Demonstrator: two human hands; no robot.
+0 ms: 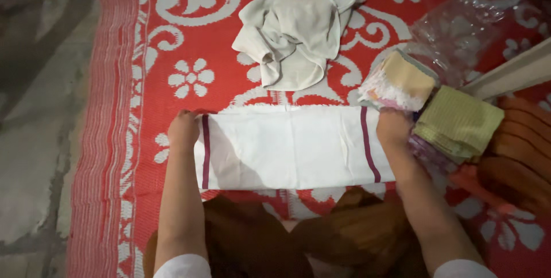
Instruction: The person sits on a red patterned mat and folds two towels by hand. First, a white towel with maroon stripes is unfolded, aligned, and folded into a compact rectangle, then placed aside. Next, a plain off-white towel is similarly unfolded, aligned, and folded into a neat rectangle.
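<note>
From the head camera, your left hand (183, 130) and right hand (394, 126) press down with curled fingers on the two short ends of the one folded white cloth with maroon stripes (287, 147), lying flat on the red-and-white patterned mat (172, 37). Lift unevenly and the fold may slide apart. One crumpled pale cloth (298, 25) lies beyond; roughly three folded pieces (453, 120) sit beside your right hand, though the blur makes that count uncertain.

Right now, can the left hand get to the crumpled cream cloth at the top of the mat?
Probably yes. The left hand rests on the folded white cloth, and only bare red mat lies between it and the crumpled cream cloth, though it means a stretch forward.
</note>
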